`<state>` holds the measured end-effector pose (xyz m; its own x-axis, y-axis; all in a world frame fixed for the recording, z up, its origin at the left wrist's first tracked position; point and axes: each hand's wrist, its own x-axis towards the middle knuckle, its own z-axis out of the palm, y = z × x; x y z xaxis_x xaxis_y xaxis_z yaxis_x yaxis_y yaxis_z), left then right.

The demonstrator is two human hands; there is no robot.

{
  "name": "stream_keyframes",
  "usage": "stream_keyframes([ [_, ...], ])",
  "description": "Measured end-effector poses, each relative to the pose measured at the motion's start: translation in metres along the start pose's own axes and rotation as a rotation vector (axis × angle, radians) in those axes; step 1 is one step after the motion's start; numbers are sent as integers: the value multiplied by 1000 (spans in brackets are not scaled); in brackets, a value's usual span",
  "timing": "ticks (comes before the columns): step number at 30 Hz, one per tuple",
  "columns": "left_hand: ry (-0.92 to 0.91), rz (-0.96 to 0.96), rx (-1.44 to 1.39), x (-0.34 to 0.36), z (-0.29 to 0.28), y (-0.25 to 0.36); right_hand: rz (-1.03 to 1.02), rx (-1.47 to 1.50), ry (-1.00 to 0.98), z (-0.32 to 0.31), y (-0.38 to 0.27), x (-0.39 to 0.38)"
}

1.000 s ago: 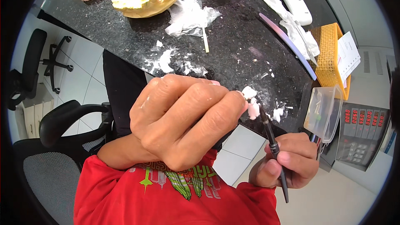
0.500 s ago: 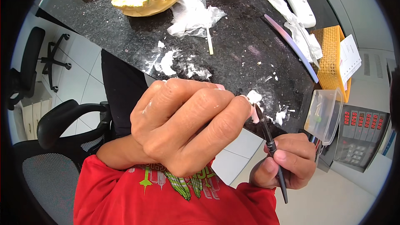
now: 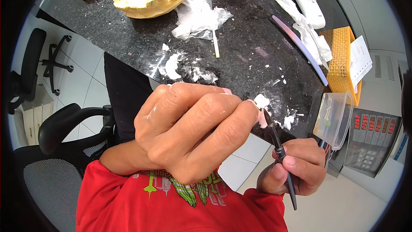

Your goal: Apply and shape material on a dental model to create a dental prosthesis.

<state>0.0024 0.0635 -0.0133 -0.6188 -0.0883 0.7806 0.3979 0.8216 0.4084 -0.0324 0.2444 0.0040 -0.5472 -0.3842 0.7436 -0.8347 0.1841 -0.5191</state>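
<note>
Across the middle, my left hand (image 3: 193, 129) is closed, its fingertips pinching a small white piece (image 3: 262, 100). A bit of pink shows just below that piece, partly hidden by my fingers. Lower right, my right hand (image 3: 298, 165) grips a slim black pointed tool (image 3: 277, 139), pen-like, perhaps a fine brush. Its dark tip meets or nearly meets the white piece from below. White residue marks the knuckles of my left hand.
On the black speckled bench (image 3: 240, 64) lie white powder scraps (image 3: 172, 66), crumpled white film (image 3: 199, 17) and a purple curved strip (image 3: 300, 47). Behind stands a yellow dental cast (image 3: 148, 8). A yellow basket (image 3: 339, 56) and clear plastic box (image 3: 332, 118) line the right edge.
Very little differs. The black tool's tip has shifted slightly against the white piece; both hands stay in almost the same place with the same hold.
</note>
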Motion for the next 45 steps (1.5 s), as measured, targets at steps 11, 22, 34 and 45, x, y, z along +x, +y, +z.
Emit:
stream_keyframes([
  [11,-3,-2,-2,-1,0,0,1,-12,-14,-1,-1,1],
  [22,-18,5,-3,1,-2,0,-9,-23,22,1,0,0],
  [34,-8,8,-12,2,-1,-1,9,-30,7,0,-1,0],
  [45,2,10,-10,1,-1,-2,-1,-17,10,-1,0,-1],
])
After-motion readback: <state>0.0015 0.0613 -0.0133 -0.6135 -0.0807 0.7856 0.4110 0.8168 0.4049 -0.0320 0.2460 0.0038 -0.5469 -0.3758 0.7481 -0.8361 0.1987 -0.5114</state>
